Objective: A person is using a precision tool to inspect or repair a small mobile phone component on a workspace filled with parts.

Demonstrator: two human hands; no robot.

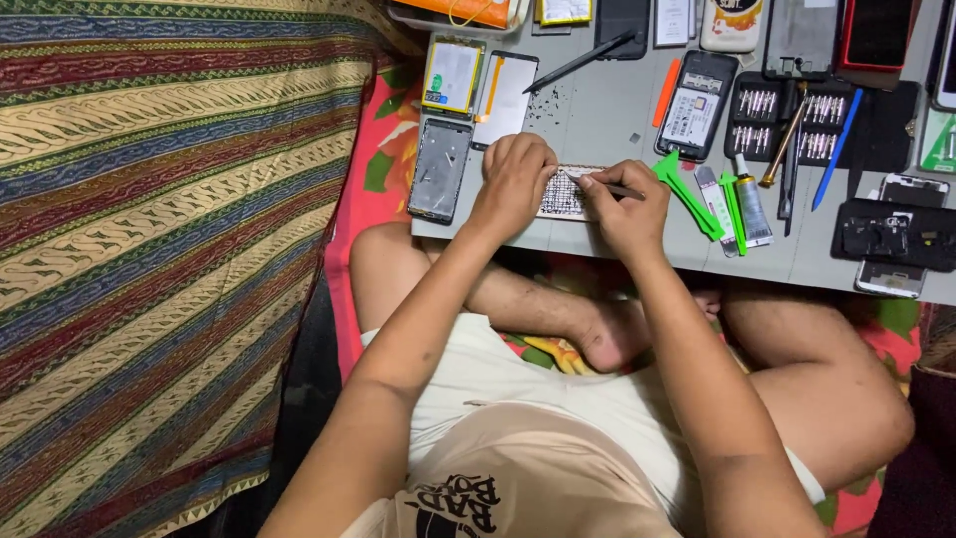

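My left hand (515, 182) presses down on the left end of a small flat panel with a dark cracked pattern (564, 194), which lies near the front edge of the grey table (597, 110). My right hand (625, 206) grips a thin dark tool (619, 189), and the tool's tip touches the panel's right part. Both forearms reach up from my lap, where I sit cross-legged.
Left of my hands lie a phone frame (439, 169), a white screen panel (505, 98) and a phone body with a battery (453, 74). To the right lie green pry tools (689, 194), a glue tube (752, 204), a screwdriver bit set (787, 118), an opened phone (694, 105) and a black part (893, 234). Striped fabric (169, 229) fills the left side.
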